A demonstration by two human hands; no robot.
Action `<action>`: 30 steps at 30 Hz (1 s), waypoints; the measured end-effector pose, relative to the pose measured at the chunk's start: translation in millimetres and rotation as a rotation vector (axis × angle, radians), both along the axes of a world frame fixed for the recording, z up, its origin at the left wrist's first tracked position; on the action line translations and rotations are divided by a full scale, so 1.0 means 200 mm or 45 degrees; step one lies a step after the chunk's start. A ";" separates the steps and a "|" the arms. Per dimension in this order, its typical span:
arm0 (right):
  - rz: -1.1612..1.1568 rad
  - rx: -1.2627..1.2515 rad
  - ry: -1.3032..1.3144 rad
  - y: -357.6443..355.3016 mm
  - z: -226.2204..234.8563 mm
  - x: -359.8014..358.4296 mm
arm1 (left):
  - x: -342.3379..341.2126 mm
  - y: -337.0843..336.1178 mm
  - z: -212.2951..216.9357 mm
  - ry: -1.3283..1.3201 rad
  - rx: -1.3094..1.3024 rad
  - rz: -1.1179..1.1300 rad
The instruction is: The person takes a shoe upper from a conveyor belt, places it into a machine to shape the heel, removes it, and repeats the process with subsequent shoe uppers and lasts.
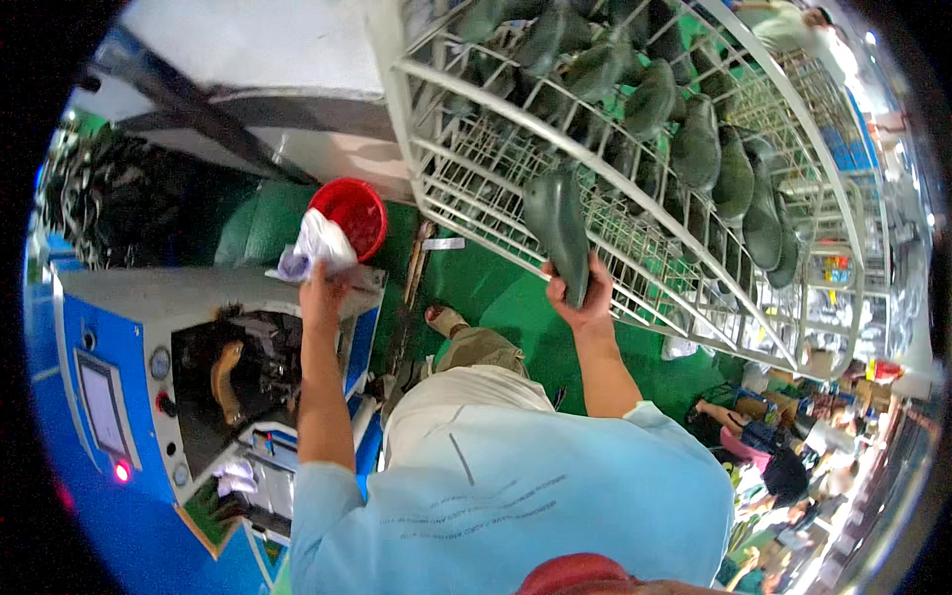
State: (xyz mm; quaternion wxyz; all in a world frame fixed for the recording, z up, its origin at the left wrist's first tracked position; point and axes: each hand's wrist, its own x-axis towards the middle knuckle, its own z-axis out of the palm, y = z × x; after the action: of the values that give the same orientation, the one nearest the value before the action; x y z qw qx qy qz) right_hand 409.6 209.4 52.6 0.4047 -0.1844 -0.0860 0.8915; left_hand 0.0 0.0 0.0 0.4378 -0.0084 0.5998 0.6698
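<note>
My right hand (587, 300) is wrapped around the narrow end of a dark green shoe last (555, 218). The last points up, in front of a white wire rack (476, 188). My left hand (325, 288) is closed on a crumpled white and lilac cloth-like piece (322, 241); its exact kind cannot be made out. That piece is next to a red bucket (369, 223) and partly covers its rim. More dark green lasts (694, 144) sit in rows on the rack's upper tier.
At left stands a blue and grey machine (149, 297) with a screen, a lit red lamp and an open bay holding a brown shoe-shaped form (227, 382). A heap of black items (109, 198) lies beyond it. Several people (783, 466) are at far right. The floor (486, 278) is green.
</note>
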 end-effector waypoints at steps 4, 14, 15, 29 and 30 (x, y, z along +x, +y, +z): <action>0.160 -0.032 0.601 0.54 0.14 0.02 | 0.49 -0.13 -0.05 0.008 -0.093 -0.129; -0.296 -0.553 -0.084 0.82 0.12 -0.68 | 0.79 -1.06 0.38 -0.001 -0.681 0.074; -0.097 -0.444 0.025 0.76 0.12 -0.67 | 0.85 -1.31 0.18 -0.103 -0.452 0.164; 1.287 0.061 -0.882 -0.93 -0.24 -1.26 | 1.20 -3.28 -0.19 1.002 -1.838 0.232; 1.356 0.171 -0.915 -1.09 -0.19 -1.34 | 1.19 -3.42 -0.32 0.647 -1.846 0.400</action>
State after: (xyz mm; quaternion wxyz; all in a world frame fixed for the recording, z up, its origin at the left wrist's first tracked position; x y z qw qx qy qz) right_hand 140.8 -8.0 14.9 -0.1366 -0.3778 -0.3516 0.8455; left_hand 237.5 -683.0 -64.8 0.0724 -0.2232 0.9610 0.1465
